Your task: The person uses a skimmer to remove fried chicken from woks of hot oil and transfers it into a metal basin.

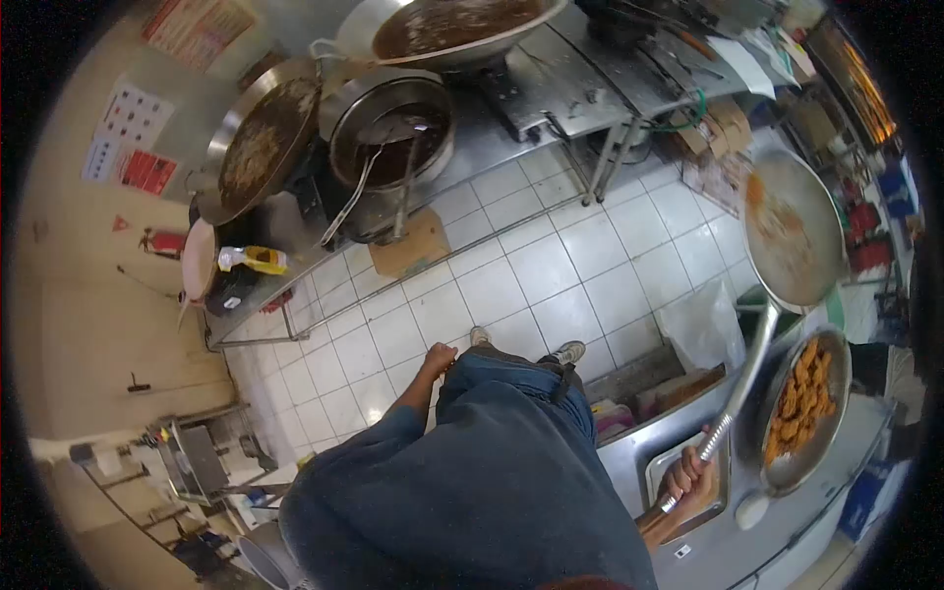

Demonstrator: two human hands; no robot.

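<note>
My right hand [688, 480] is wrapped around the ribbed end of a long metal handle. At the far end of that handle is a large round skimmer [796, 236], wide and shallow, with orange-brown residue on its face. Just below the skimmer, a steel bowl [836, 433] holds several pieces of golden fried food [801, 403]. Beneath my right hand lies a rectangular metal tray [723, 492] on the steel counter. My left hand [440, 359] hangs by my side over the floor, fingers curled closed, with nothing visible in it.
Along the far steel counter stand a wok [265, 147] of dark oil, a pot [442, 147] with a ladle [354, 197] in it, and another large pan [541, 15]. A yellow spray bottle [258, 260] is at the left. Cardboard [411, 244] lies on the tiled floor [551, 265].
</note>
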